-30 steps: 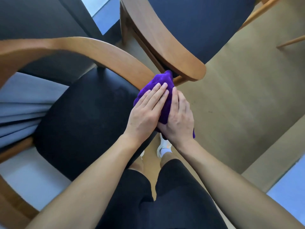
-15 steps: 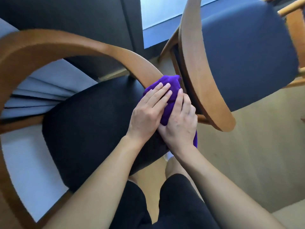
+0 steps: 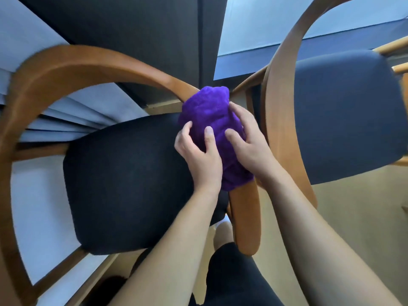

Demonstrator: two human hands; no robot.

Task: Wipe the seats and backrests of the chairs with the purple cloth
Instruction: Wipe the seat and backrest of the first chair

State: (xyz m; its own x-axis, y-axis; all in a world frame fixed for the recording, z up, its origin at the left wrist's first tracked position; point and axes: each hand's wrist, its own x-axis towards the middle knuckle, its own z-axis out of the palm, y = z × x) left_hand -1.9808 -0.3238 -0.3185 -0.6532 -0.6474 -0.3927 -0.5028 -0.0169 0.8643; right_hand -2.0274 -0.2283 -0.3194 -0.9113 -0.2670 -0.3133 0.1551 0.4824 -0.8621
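Note:
The purple cloth (image 3: 212,120) is bunched up over the right end of the near chair's curved wooden backrest (image 3: 92,62). My left hand (image 3: 199,155) grips the cloth from the left, fingers and thumb pressed into it. On the cloth's right side my right hand (image 3: 247,142) holds it, thumb on top. The near chair's black seat (image 3: 128,184) lies below and to the left of my hands. A second chair with a dark blue seat (image 3: 344,115) and a wooden backrest (image 3: 280,107) stands close on the right.
A dark panel and a pale window (image 3: 265,23) are behind the chairs. Light grey fabric folds (image 3: 72,115) show through the near backrest. Pale wooden floor (image 3: 362,217) lies at lower right. My legs in black shorts (image 3: 234,279) are at the bottom.
My hands went from lying flat on the cloth to gripping it with curled fingers. The cloth is lifted and bunched higher on the backrest. The view tilted up, showing more of both chairs.

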